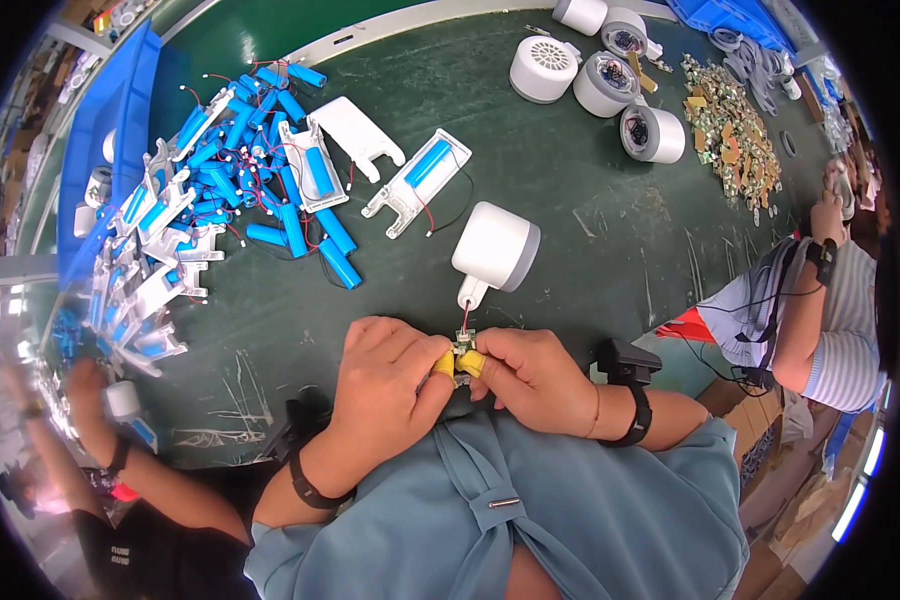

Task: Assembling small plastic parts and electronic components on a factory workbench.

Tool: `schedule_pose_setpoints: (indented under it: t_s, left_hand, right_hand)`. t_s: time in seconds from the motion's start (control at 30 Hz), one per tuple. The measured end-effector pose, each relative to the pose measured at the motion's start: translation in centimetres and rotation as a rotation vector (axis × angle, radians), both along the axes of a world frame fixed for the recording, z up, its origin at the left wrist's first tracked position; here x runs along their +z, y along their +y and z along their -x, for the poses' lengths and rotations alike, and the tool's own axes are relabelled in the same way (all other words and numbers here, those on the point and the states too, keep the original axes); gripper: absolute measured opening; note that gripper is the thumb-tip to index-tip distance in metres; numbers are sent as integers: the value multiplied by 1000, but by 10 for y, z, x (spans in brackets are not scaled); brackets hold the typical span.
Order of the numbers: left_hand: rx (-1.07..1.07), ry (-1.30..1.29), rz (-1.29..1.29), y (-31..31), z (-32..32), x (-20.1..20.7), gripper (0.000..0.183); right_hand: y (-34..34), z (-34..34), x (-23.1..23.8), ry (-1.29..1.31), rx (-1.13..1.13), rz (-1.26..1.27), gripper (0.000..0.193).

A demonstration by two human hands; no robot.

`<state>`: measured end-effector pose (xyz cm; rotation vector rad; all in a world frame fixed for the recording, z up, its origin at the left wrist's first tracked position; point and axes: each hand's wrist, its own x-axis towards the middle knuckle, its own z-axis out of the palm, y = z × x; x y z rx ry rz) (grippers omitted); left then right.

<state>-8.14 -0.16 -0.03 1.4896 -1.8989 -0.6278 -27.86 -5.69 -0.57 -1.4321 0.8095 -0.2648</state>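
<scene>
Close to the table's front edge, my left hand point(392, 372) and my right hand point(532, 378) meet with yellow-wrapped fingertips around a small circuit board point(464, 343). Both hands are closed, pinching the board from either side. Red and dark wires run from it to the neck of a white cylindrical housing point(494, 246) with a grey rim, which lies just beyond my fingers. Farther off to the left is an open white handle shell point(418, 182) with a blue battery in it. My fingers hide the lower part of the board.
Blue wired batteries point(238, 160) and white shells pile up at left, beside a blue bin point(110, 150). Several white fan-like housings point(604, 84) stand at the far right, near a heap of small circuit boards point(732, 135). Co-workers' arms point(160, 480) show at both sides.
</scene>
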Motion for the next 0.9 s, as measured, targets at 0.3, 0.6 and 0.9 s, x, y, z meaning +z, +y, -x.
schedule_pose_setpoints:
  t_s: [0.3, 0.6, 0.9]
  left_hand:
    - [55, -46, 54, 2, 7, 4, 22]
    - [84, 136, -63, 4, 0, -4, 19]
    - [81, 122, -57, 2, 0, -5, 19]
  right_hand:
    - [2, -5, -12, -55, -21, 209, 11]
    - [0, -5, -7, -86, -62, 2, 14]
    - [-1, -5, -6, -51, -30, 35, 13]
